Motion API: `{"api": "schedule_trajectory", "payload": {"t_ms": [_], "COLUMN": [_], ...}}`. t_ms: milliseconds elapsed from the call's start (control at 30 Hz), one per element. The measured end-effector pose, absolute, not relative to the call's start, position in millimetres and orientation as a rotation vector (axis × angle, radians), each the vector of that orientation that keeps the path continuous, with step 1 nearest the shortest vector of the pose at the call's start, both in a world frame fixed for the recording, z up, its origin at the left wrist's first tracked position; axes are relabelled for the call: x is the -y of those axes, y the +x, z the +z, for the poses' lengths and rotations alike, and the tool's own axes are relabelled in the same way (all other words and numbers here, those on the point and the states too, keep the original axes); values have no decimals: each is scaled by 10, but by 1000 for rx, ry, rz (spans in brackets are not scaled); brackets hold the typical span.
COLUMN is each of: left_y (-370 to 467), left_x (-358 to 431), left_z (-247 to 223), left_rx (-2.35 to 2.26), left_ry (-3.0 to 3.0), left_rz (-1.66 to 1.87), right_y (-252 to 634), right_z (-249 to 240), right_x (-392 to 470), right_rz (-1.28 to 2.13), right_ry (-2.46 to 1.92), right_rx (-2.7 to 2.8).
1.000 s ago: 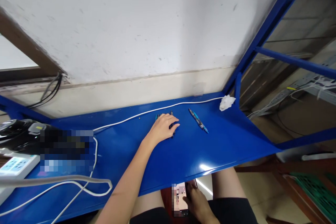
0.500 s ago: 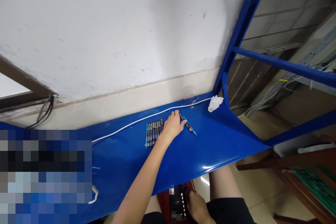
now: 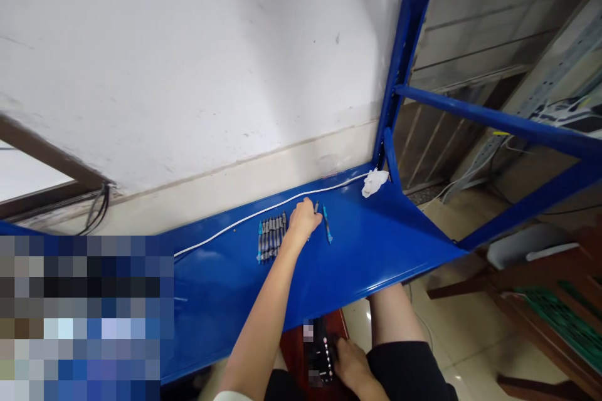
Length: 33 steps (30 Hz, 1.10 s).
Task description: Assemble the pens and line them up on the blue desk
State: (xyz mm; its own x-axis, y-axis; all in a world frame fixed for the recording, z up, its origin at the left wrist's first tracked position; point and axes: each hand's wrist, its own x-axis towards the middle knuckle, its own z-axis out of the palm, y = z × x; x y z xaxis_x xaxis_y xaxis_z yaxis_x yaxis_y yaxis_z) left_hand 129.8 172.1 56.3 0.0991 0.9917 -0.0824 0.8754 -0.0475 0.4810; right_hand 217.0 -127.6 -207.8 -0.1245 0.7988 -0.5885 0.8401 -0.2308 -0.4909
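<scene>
My left hand (image 3: 305,220) reaches over the blue table (image 3: 376,238), fingers closed round a dark pen (image 3: 316,206) whose ends stick out on either side. Left of it, several grey and dark pens (image 3: 271,238) lie side by side in a row, a light blue one at the row's left end. One blue pen (image 3: 327,223) lies apart, just right of my left hand. Low in the view, my right hand (image 3: 352,363) grips the right edge of a dark phone (image 3: 321,351) with its screen lit.
A white cable (image 3: 244,216) runs along the back of the table to a crumpled white tissue (image 3: 375,182). Blue metal frame bars (image 3: 470,111) rise at the right. A wooden chair (image 3: 531,313) stands at the lower right. Pixelation covers the lower left.
My left hand has shifted slightly left and now holds the dark pen, apart from the blue pen that lay against it. The blue pen stands more upright in view. The camera view has shifted.
</scene>
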Motion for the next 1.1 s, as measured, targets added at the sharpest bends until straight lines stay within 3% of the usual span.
{"api": "schedule_trajectory", "payload": {"t_ms": [133,233,367,667,867,1100], "left_y": [1083,904,760,558,514,335], "left_x": [-1378,-875,-162,481,583,505], "left_z": [755,963,1146,968,961,775], "left_rx": [-1763,-1544,-1473,-1552,-1600,-1319], "left_ry": [1993,1924,1893,1758,1204,740], "left_rz": [616,1185,1471,1728,1784,1709], "right_y": [2196,2197,2184,2183,2132,2036], "right_z": [-2092,-2103,-2096,-2084,-2180,-2241], "right_x": [1319,1333,1328,1324,1277,1120], "right_rz": [-1321,-1315,-1306,-1276,-1237,-1302], "right_ry": [2035,2031,2018,1965,2075,2165], "right_rx": [-1916,-1920,-1937,-1966,-1984,-2019]}}
